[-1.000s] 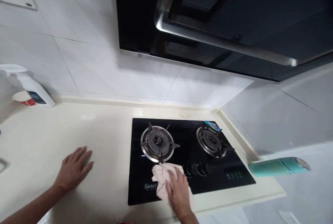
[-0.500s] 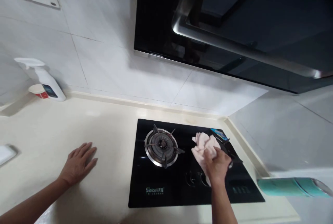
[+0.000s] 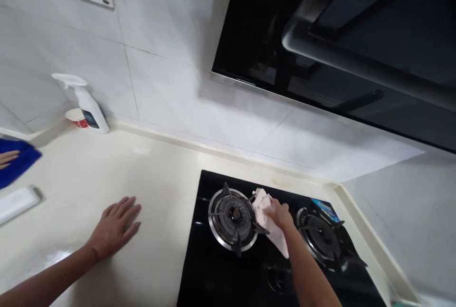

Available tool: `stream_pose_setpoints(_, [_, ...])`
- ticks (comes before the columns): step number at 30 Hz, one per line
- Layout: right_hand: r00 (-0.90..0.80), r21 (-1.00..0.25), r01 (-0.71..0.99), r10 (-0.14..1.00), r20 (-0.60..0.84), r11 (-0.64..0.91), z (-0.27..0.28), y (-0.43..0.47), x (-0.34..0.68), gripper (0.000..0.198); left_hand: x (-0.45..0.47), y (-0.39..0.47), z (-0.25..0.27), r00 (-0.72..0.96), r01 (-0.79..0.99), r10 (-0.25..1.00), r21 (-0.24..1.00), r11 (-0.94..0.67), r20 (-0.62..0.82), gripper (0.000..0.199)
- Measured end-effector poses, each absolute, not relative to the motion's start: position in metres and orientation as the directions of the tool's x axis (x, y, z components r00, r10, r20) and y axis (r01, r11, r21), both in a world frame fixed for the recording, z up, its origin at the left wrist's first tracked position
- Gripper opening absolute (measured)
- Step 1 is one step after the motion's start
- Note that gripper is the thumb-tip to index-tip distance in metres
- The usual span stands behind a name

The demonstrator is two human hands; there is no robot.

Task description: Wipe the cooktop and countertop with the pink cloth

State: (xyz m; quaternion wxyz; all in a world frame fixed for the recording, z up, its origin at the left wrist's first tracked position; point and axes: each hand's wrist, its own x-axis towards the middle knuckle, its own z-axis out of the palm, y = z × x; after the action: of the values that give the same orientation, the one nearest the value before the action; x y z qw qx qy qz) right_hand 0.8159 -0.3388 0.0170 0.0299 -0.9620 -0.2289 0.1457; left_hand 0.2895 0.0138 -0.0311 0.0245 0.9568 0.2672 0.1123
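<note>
My right hand point(image 3: 280, 214) grips a crumpled pale pink cloth point(image 3: 265, 209), pressed against the right side of the left burner point(image 3: 233, 219). Both burners sit in a black glass gas stove point(image 3: 217, 273); the right burner point(image 3: 322, 238) lies beyond my forearm. Part of a stove knob point(image 3: 276, 279) shows beside that forearm. Flat on the cream countertop point(image 3: 160, 197), left of the stove, rests my left hand point(image 3: 116, 226), fingers spread and holding nothing.
A white spray bottle point(image 3: 89, 105) and a red-and-white cup point(image 3: 76, 117) stand at the back left corner. Another person's hand point(image 3: 7, 158) lies on a blue cloth point(image 3: 23, 159) at the left edge, near a white object point(image 3: 17, 202). A black range hood point(image 3: 320, 79) overhangs the stove.
My right hand has carried the pink cloth leftward from the right burner to the left one. The view has shifted left, bringing the blue cloth and another person's hand in. My left hand stays flat.
</note>
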Motion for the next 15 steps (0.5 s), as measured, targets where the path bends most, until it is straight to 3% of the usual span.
stream_pose_setpoints(5, [0.750, -0.121, 0.576, 0.581, -0.316, -0.808, 0.022, -0.255, 0.849, 0.046, 0.289, 0.012, -0.031, 0.825, 0.507, 0.522, 0.123, -0.853, 0.218, 0.055])
stream_pose_setpoints(11, [0.566, -0.093, 0.753, 0.713, -0.414, -0.651, 0.044, -0.198, 0.859, 0.053, 0.288, 0.011, -0.030, 0.822, 0.492, 0.512, 0.144, -0.859, 0.247, 0.053])
stream_pose_setpoints(15, [0.407, -0.099, 0.874, 0.828, -0.386, -0.475, 0.050, -0.170, 0.832, 0.048, 0.288, 0.010, -0.029, 0.822, 0.496, 0.518, 0.148, -0.855, 0.235, 0.054])
